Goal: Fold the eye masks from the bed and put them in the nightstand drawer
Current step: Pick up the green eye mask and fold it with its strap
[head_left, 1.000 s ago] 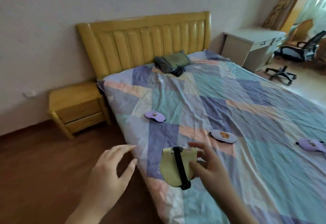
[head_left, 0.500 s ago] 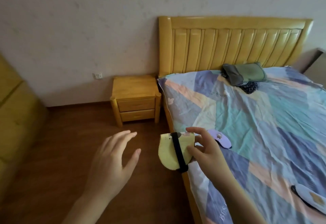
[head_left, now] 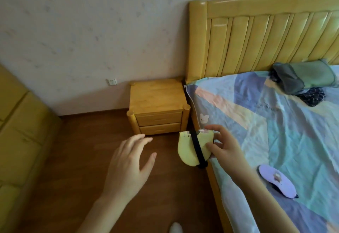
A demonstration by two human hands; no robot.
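Here right hand (head_left: 224,147) pinches folded yellow mask (head_left: 190,146), strap (head_left: 197,148) near-vertical.

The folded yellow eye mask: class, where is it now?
Head view, centre: the folded yellow eye mask is pinched by the right hand beside the bed edge, short of the wooden nightstand.

glossy wooden headboard (head_left: 266,36); matt wood nightstand (head_left: 157,104); soft cloth eye mask (head_left: 190,148); crumpled cloth sheet (head_left: 275,126)

The room is lit softly and evenly, not very bright. A shiny streak of light sits on the yellow headboard (head_left: 266,36). Shadows are faint. Edges of the view bend outward. Everything looks a little soft and smeary.
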